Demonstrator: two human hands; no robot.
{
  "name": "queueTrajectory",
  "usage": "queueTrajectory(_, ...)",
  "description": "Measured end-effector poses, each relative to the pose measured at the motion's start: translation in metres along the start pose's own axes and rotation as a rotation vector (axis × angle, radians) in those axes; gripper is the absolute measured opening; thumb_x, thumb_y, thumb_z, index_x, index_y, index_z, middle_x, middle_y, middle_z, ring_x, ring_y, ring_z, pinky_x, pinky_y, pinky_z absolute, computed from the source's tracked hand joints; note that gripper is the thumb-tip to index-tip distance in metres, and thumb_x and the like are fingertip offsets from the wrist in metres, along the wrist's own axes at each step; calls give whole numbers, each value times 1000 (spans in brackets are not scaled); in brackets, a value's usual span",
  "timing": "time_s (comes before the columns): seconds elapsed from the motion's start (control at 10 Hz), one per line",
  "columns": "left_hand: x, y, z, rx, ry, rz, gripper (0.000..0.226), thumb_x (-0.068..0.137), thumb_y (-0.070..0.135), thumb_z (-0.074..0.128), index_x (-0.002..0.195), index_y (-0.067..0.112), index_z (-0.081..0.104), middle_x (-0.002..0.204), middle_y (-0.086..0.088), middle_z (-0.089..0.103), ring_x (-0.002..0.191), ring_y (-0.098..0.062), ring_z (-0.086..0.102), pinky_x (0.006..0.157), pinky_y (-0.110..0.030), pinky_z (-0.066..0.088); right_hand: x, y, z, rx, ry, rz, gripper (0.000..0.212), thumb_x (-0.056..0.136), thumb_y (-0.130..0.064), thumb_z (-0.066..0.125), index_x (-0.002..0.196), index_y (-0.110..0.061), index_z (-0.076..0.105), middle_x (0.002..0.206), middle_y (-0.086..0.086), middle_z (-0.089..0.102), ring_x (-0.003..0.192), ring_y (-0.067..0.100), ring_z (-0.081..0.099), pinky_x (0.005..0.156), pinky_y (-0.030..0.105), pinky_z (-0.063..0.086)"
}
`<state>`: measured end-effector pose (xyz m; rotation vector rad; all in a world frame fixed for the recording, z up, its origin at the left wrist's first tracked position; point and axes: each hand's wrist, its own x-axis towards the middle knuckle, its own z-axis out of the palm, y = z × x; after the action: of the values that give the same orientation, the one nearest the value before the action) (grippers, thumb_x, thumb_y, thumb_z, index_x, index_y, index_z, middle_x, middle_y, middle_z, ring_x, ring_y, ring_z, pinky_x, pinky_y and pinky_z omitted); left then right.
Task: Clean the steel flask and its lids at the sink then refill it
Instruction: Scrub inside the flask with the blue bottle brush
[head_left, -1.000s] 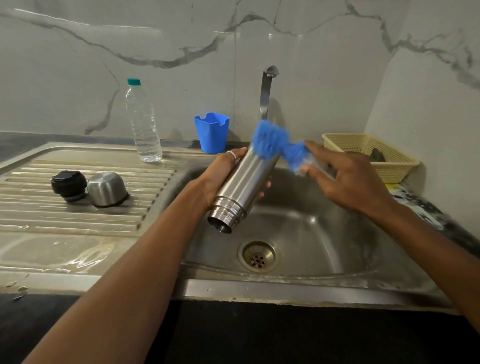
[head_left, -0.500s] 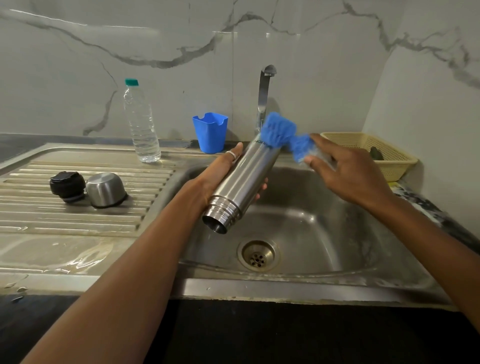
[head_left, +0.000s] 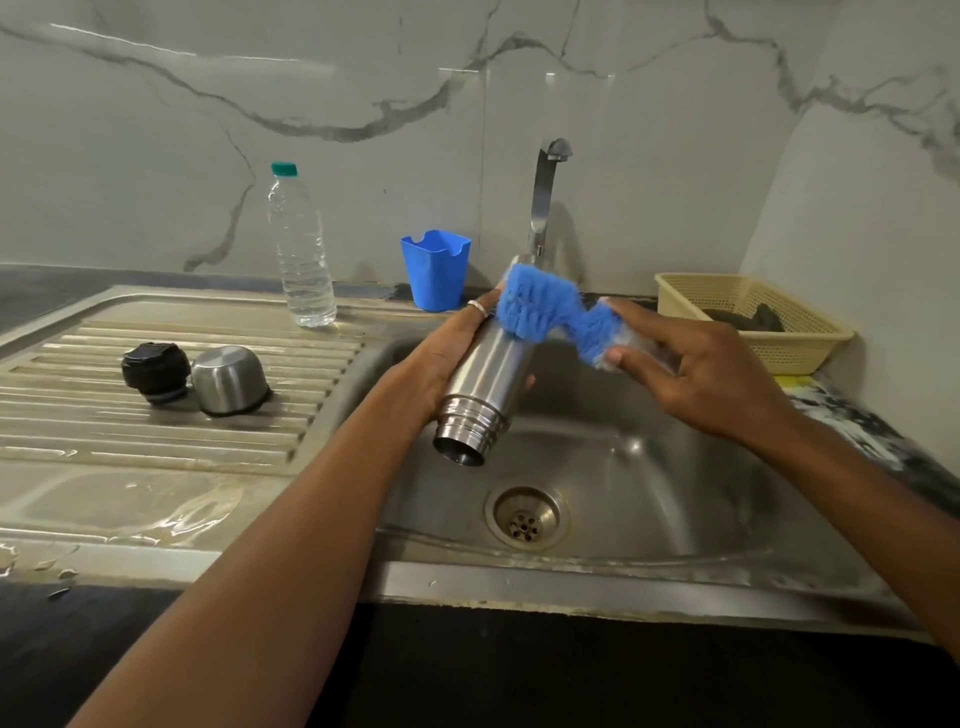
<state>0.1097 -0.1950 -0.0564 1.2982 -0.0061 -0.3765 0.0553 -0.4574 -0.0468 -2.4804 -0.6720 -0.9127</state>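
Steel gleams on the flask (head_left: 488, 379), held over the sink (head_left: 649, 493) just below and in front of the tap (head_left: 543, 197). Its long axis is tilted, with the closed base up toward the tap and the open mouth down toward the person. The left hand (head_left: 447, 358) is wrapped round its middle from the side left of the tap. The right hand (head_left: 696, 374), to the right of the tap, clasps the handle end of a blue brush (head_left: 540, 306), whose bristles lie against the flask's upper wall near the base. The outside scrub seems to be the step in hand. The next stroke likely runs down that axis toward the mouth, and the right hand is nearer the base where it would start. Well left of the tap, the black lid (head_left: 155, 371) and steel cap (head_left: 229, 379) sit side by side on the draining board (head_left: 156, 447).
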Motion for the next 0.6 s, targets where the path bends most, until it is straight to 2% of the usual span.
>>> queueTrajectory(0.1,0,2,6,9,-12,31,28,97,43,64,102,15,62,91,-4,66,59,-11,72,62,-28,60,-1,-8,4,33,-54,-229,54,96,-48,63,146,-28,55,116,2,75,75,-13,59,65,22,49)
queueTrajectory(0.2,1,2,2,-13,24,42,25,102,41,55,98,17,62,87,-2,70,58,-10,72,56,-24,59,2,-10,8,15,-85,-243,54,96,-50,62,145,-30,54,122,0,73,79,-14,61,69,16,50)
queueTrajectory(0.3,-8,0,4,13,36,10,51,99,48,57,123,4,61,99,-19,73,81,-32,74,78,-46,61,1,3,4,-20,5,46,54,97,-52,59,148,-37,49,107,3,76,68,1,57,66,27,50)
queueTrajectory(0.4,-5,-1,3,59,45,13,36,105,37,52,110,3,61,96,-16,68,68,-20,74,64,-33,62,-1,-7,4,32,-47,-146,54,98,-48,62,147,-31,50,112,-4,75,56,-3,49,61,14,41)
queueTrajectory(0.5,-8,2,2,-21,49,67,27,109,27,42,87,17,54,85,-1,58,44,-2,64,46,-18,53,2,-16,9,94,-128,-282,55,97,-51,60,147,-30,51,119,-1,74,69,13,68,68,30,55)
queueTrajectory(0.6,13,-4,-8,-24,-17,19,45,102,49,52,109,5,61,90,-12,66,64,-21,71,62,-34,61,3,-6,5,14,-33,-48,53,97,-48,62,147,-35,51,112,1,76,65,1,56,66,31,51)
